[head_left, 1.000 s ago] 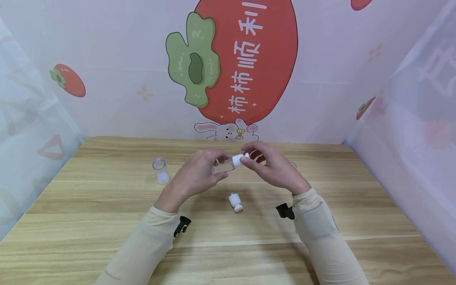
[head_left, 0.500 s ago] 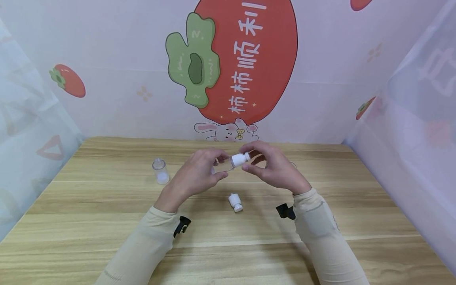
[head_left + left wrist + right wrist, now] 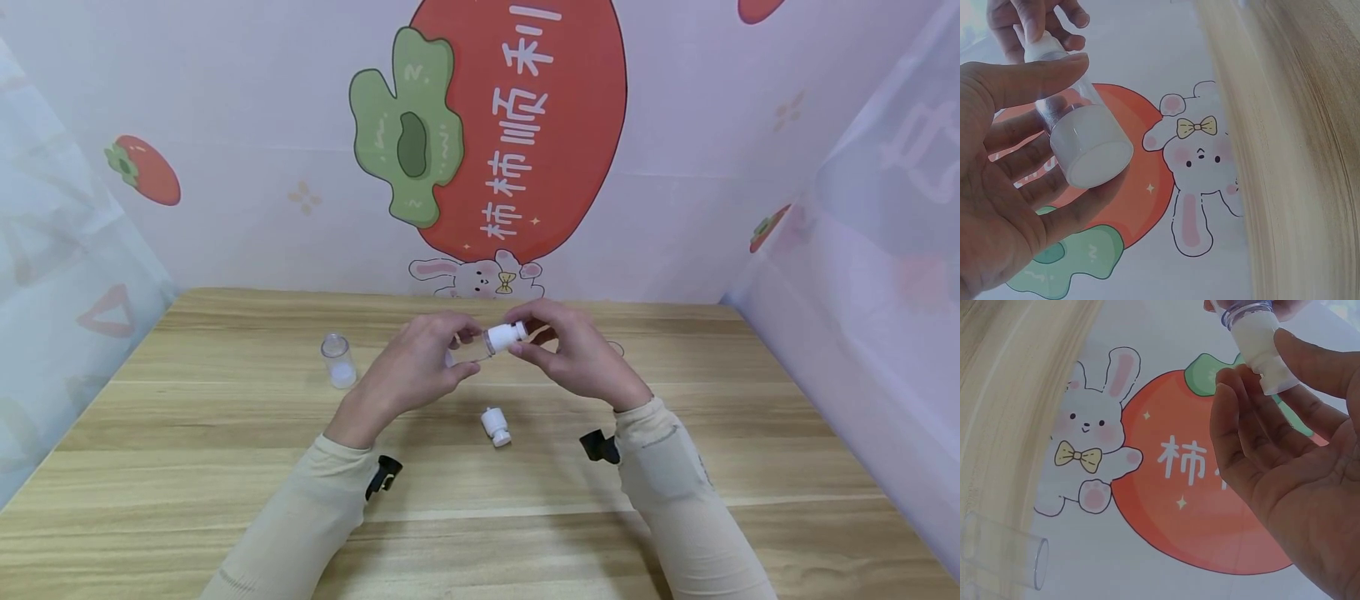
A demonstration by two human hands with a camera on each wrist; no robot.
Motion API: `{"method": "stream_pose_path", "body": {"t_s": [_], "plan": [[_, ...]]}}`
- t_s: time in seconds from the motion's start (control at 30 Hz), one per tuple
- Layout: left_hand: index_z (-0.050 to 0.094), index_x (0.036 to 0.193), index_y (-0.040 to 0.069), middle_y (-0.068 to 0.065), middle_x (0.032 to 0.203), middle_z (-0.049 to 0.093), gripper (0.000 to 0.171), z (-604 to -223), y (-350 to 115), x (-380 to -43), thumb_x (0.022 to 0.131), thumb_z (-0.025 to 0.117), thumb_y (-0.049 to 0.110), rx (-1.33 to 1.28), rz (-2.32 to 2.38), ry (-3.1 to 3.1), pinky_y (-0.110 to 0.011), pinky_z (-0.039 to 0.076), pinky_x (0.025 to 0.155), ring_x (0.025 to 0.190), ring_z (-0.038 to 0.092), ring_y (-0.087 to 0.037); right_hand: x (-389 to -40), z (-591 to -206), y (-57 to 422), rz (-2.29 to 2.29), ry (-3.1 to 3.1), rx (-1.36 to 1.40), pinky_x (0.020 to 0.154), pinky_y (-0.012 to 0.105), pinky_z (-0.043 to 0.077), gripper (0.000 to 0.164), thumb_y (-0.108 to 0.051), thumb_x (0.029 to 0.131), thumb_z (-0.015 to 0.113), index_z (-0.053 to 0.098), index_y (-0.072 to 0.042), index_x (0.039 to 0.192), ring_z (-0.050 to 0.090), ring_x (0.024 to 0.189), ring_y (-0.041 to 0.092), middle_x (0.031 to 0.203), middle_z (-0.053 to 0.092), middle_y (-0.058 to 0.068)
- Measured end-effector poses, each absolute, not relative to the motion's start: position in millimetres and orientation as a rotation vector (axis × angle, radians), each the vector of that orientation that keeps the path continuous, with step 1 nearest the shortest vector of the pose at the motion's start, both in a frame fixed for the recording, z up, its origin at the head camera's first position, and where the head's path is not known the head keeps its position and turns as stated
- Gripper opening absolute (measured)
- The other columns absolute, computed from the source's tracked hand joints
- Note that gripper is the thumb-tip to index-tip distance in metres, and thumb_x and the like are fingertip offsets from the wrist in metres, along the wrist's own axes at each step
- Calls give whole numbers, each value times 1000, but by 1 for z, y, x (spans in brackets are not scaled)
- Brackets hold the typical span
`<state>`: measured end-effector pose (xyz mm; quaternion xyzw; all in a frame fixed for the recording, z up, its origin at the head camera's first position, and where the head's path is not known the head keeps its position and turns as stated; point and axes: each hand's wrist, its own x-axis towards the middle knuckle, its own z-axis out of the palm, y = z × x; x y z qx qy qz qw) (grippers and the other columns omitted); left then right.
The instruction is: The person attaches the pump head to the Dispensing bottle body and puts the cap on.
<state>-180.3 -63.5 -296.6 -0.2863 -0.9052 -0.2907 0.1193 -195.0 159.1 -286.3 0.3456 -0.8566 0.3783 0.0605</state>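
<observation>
My left hand (image 3: 420, 362) grips a clear bottle (image 3: 1091, 147) with a whitish base, thumb on one side and fingers on the other. The bottle is tilted above the table, its neck end toward my right hand (image 3: 581, 354). On that end sits a white pump top (image 3: 504, 337), its nozzle end pointing right. My right thumb and fingers pinch the pump top from opposite sides, as the right wrist view shows. A second white pump top (image 3: 495, 426) lies on the table below the hands. Left of them stands another clear bottle (image 3: 340, 362), topless, with a whitish bottom.
A clear cylindrical cover (image 3: 1007, 553) stands on the wooden table (image 3: 675, 533) beyond my right hand, mostly hidden in the head view. A printed backdrop (image 3: 247, 100) rises behind the table, with hanging sheets at both sides. Black wrist mounts (image 3: 600, 446) stick out below the sleeves.
My right fingers shift on the pump top: the thumb slides back and lower, uncovering more of it, then both fingertips stay close around it. The left hand and bottle keep their place.
</observation>
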Motion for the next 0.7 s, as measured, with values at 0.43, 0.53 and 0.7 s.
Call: {"method": "stream_pose_path", "body": {"t_s": [0.43,0.53,0.7], "plan": [[67,105,9,2,91,62,37,-297,-62,-180,72,81,12,-844,-833,-2630,-28,50,71,81,57,-13,-195,-286,157,1159,-2677,957,75,33,51,22,-27,88,65,64,-15,107,58,83,12,93,62,-5],[66,105,9,0,92,63,36,-297,-62,-180,72,81,12,-850,-836,-2624,-28,50,71,81,58,-15,-195,-287,157,1145,-2692,940,74,33,50,21,-31,89,63,65,-17,104,57,81,12,89,62,-5],[66,104,10,-1,93,64,36,-297,-62,-181,72,81,12,-855,-836,-2620,-29,50,72,82,59,-16,-196,-287,158,1139,-2715,914,73,34,49,21,-36,90,61,65,-17,99,57,78,13,85,62,-3]]}}
